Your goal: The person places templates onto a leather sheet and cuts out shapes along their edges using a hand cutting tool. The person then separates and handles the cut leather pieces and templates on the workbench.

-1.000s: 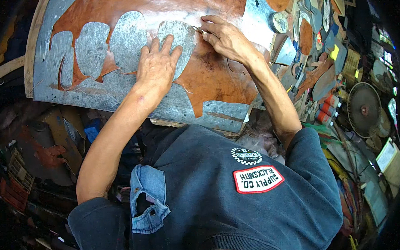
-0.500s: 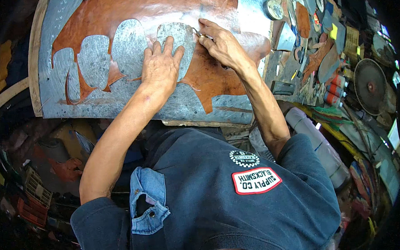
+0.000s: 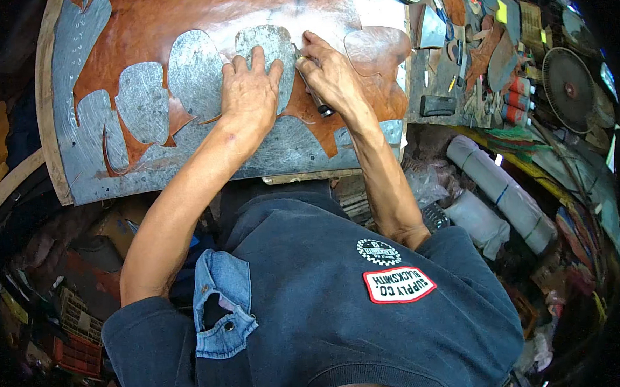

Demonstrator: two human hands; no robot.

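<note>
Right hand (image 3: 326,72): slid nearer along template (image 3: 274,38), clamped on slim tool (image 3: 316,100)
Left hand (image 3: 251,91): spread on template
Red bottles (image 3: 518,102): near bench's (image 3: 439,81) right edge

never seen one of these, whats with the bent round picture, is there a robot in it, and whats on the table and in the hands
There's no robot here, just a person using two bare hands. The camera sits on the person's head and looks down; its very wide lens makes straight edges bend near the rim.

On the grey work surface lies a large sheet of brown leather-like material, with several rounded grey shapes among it. The left hand rests spread on one rounded grey shape. The right hand grips a slim tool, its tip beside that shape's edge. Off to the right stands a round fan.
</note>
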